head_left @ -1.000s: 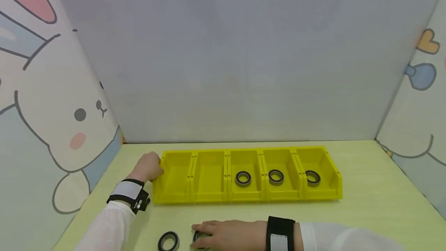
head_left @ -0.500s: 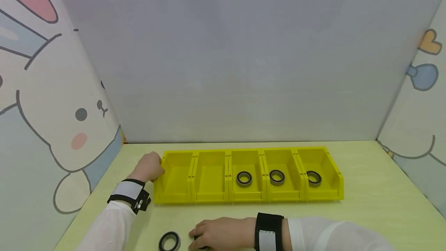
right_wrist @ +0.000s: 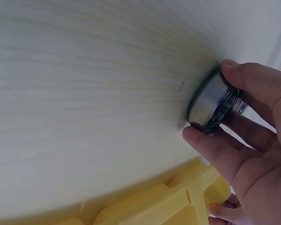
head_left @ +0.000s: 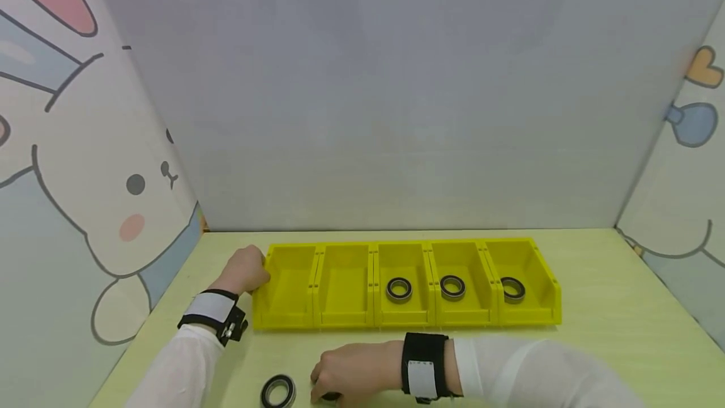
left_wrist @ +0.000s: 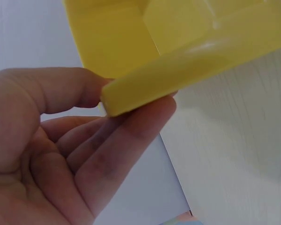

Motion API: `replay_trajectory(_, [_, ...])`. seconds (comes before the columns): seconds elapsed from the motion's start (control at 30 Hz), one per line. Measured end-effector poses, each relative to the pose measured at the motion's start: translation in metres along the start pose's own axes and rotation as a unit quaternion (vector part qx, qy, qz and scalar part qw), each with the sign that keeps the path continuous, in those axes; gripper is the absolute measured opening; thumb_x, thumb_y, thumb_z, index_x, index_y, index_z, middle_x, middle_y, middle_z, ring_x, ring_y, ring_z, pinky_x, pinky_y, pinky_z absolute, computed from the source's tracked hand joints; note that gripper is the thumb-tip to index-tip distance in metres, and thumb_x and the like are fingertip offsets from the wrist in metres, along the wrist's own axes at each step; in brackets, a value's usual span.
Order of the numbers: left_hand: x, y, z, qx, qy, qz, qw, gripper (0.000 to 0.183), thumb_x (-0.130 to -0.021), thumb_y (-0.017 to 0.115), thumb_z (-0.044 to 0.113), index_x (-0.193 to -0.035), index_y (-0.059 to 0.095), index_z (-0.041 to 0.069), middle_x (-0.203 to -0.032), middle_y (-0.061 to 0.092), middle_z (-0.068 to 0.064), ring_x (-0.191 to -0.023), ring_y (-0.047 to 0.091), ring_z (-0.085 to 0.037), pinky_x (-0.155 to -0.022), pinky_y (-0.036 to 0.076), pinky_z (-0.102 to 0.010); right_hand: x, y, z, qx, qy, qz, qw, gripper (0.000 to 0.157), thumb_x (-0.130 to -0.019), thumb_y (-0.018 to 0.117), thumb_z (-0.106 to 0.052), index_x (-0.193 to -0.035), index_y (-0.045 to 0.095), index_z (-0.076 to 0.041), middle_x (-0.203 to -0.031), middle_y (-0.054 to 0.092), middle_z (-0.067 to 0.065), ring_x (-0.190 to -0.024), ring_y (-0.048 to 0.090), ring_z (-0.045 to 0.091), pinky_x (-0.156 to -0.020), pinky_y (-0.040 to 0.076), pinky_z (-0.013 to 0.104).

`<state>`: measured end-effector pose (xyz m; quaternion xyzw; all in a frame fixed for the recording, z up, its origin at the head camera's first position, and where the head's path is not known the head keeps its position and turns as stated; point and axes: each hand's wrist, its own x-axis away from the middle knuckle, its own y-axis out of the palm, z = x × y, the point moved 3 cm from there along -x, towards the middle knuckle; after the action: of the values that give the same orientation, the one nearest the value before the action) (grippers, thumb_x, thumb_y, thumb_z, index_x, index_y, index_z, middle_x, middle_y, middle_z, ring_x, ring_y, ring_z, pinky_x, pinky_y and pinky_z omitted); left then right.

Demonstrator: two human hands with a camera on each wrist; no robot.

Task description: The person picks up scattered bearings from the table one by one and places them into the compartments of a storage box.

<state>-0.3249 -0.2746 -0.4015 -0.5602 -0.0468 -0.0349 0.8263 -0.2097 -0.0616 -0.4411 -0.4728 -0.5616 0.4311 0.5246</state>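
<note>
My left hand pinches the left side wall of the yellow bin row, thumb inside and fingers outside in the left wrist view. Near the bottom of the head view, my right hand grips a ball bearing by its rim between thumb and fingers. In the right wrist view this bearing has a shiny steel outer ring and sits at or just above the table; which, I cannot tell. Left of it a second bearing with a black seal lies flat on the table.
The row has several compartments. One bearing lies in each of the three on the right: a middle bearing, another bearing and a rightmost bearing. A grey back wall and printed side walls enclose the pale table.
My right hand has moved slightly away from the front edge, and its fingers have curled from lying over the bearing to gripping it. The left hand keeps its hold on the bin row.
</note>
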Motion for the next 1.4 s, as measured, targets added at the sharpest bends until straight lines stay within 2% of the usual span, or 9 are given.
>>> replay_trajectory(0.2, [0.000, -0.001, 0.002, -0.001, -0.003, -0.002, 1.0000, 0.016, -0.079, 0.057, 0.000, -0.065, 0.052, 0.003, -0.057, 0.047, -0.004, -0.049, 0.055, -0.016, -0.046, 0.048, -0.024, -0.001, -0.037, 0.014, 0.000, 0.032, -0.016, 0.999, 0.031, -0.084, 0.067, -0.011, -0.114, 0.068, -0.016, -0.097, 0.065, -0.005, -0.077, 0.051, -0.001, -0.066, 0.038, 0.007])
replay_trajectory(0.5, [0.001, -0.001, 0.000, 0.001, -0.002, 0.003, 1.0000, 0.020, -0.078, 0.057, 0.000, -0.061, 0.048, 0.006, -0.055, 0.043, -0.002, -0.047, 0.052, -0.015, -0.045, 0.047, -0.023, 0.001, -0.072, 0.062, -0.018, 0.149, 0.005, 0.989, 0.037, -0.088, 0.063, -0.011, -0.124, 0.062, -0.016, -0.122, 0.061, -0.002, -0.113, 0.057, 0.009, -0.092, 0.045, 0.017])
replay_trajectory(0.67, [0.002, 0.003, -0.005, 0.004, 0.004, 0.004, 1.0000, 0.022, -0.078, 0.056, 0.000, -0.061, 0.045, 0.007, -0.055, 0.042, -0.002, -0.047, 0.051, -0.015, -0.045, 0.047, -0.023, -0.007, -0.065, 0.082, -0.003, 0.204, 0.050, 0.978, 0.029, -0.088, 0.062, -0.009, -0.116, 0.067, -0.015, -0.112, 0.064, -0.001, -0.083, 0.055, 0.006, -0.071, 0.044, 0.012])
replay_trajectory(0.8, [0.003, 0.006, -0.006, 0.012, 0.000, -0.001, 0.9999, 0.012, -0.079, 0.057, 0.000, -0.068, 0.052, 0.002, -0.060, 0.048, -0.005, -0.050, 0.054, -0.016, -0.046, 0.049, -0.024, -0.012, -0.058, 0.094, -0.013, 0.285, 0.089, 0.954, 0.007, -0.088, 0.061, -0.008, -0.089, 0.065, -0.013, -0.074, 0.052, -0.004, -0.062, 0.039, 0.008, -0.053, 0.031, 0.017])
replay_trajectory(0.9, [0.003, 0.009, -0.006, 0.016, -0.008, -0.008, 0.9998, 0.004, -0.079, 0.058, 0.000, -0.075, 0.058, -0.002, -0.064, 0.053, -0.007, -0.053, 0.056, -0.017, -0.048, 0.050, -0.025, -0.015, -0.054, 0.102, -0.021, 0.355, 0.111, 0.928, 0.010, -0.087, 0.061, -0.008, -0.079, 0.057, -0.012, -0.063, 0.037, -0.002, -0.058, 0.036, 0.011, -0.053, 0.032, 0.021])
replay_trajectory(1.03, [0.002, 0.009, -0.006, 0.013, -0.009, -0.006, 0.9999, 0.004, -0.079, 0.058, 0.000, -0.077, 0.059, -0.003, -0.065, 0.054, -0.008, -0.053, 0.056, -0.017, -0.048, 0.051, -0.025, -0.016, -0.048, 0.112, -0.011, 0.407, 0.120, 0.906, 0.009, -0.088, 0.061, -0.007, -0.080, 0.059, -0.011, -0.064, 0.046, -0.002, -0.062, 0.042, 0.011, -0.076, 0.049, 0.026])
replay_trajectory(1.1, [0.001, 0.008, -0.006, 0.010, -0.005, -0.003, 0.9999, 0.005, -0.079, 0.058, 0.000, -0.075, 0.058, -0.002, -0.064, 0.053, -0.008, -0.053, 0.056, -0.017, -0.048, 0.051, -0.025, -0.017, -0.045, 0.117, -0.008, 0.416, 0.125, 0.901, 0.010, -0.088, 0.061, -0.006, -0.079, 0.059, -0.010, -0.065, 0.047, -0.002, -0.061, 0.042, 0.011, -0.080, 0.050, 0.028])
replay_trajectory(1.3, [0.000, 0.005, -0.005, 0.001, 0.007, 0.007, 1.0000, 0.016, -0.079, 0.058, 0.000, -0.065, 0.052, 0.003, -0.058, 0.047, -0.004, -0.049, 0.054, -0.016, -0.046, 0.049, -0.024, -0.013, -0.031, 0.125, -0.032, 0.412, 0.134, 0.900, 0.012, -0.089, 0.058, -0.001, -0.080, 0.061, -0.009, -0.065, 0.049, -0.002, -0.056, 0.039, 0.010, -0.047, 0.034, 0.020])
replay_trajectory(1.4, [-0.002, 0.004, -0.004, 0.000, 0.008, 0.007, 0.9999, 0.016, -0.079, 0.058, 0.000, -0.064, 0.052, 0.003, -0.057, 0.047, -0.004, -0.050, 0.054, -0.016, -0.047, 0.049, -0.024, -0.012, -0.023, 0.123, -0.014, 0.405, 0.129, 0.905, 0.012, -0.090, 0.056, -0.002, -0.084, 0.064, -0.009, -0.068, 0.053, -0.002, -0.057, 0.041, 0.010, -0.049, 0.036, 0.020])
